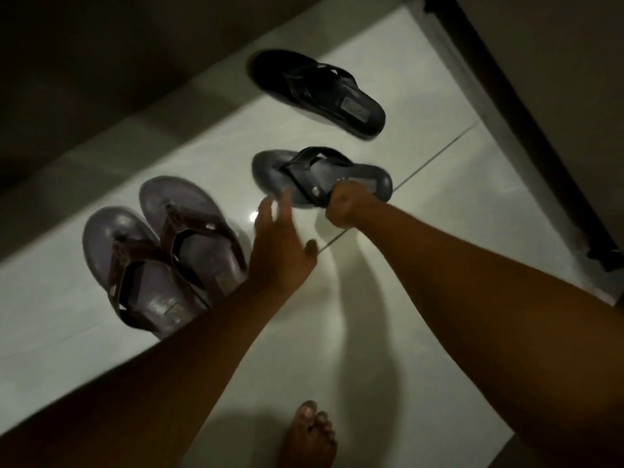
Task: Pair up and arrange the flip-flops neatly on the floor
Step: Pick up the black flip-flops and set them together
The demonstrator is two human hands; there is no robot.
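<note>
Two grey flip-flops with brown straps (162, 255) lie side by side on the white tiled floor (439, 204) at the left. A grey flip-flop with a black strap (287, 173) is in the middle, with my right hand (347, 206) shut on its edge near the strap. My left hand (280, 244) hovers open just left of it, fingers spread, between that flip-flop and the brown-strapped pair. A black flip-flop (317, 92) lies alone farther back, pointing up-left.
A dark wall (84, 79) borders the floor at the left and top. A dark door frame or ledge (526, 130) runs along the right. My bare foot (310, 437) stands on the tiles at the bottom.
</note>
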